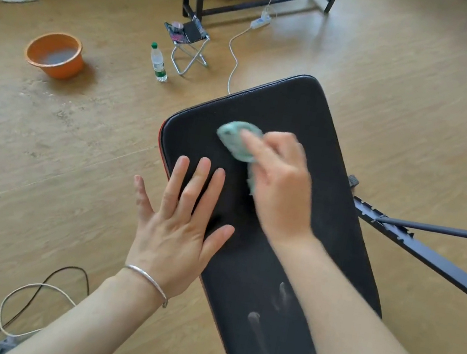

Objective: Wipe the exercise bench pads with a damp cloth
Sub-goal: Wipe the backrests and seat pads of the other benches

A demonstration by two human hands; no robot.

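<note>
The right hand [280, 185] is gripping a bunched pale green cloth [237, 141], pressing it onto the black bench pad [300, 110] near its far end; the left hand [176, 229] is lying flat, fingers spread, holding nothing, at the pad's left edge. Wadded so small, the cloth is probably covering little per stroke, so the pale streaks [260, 334] nearer the person risk being missed; the flat palm may be leaving prints. The pad's long axis is running away from the person, its rounded far end pointing ahead and slightly left.

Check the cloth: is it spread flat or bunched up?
Bunched up: the green cloth is a rounded wad gripped under the right hand on the black pad.
</note>
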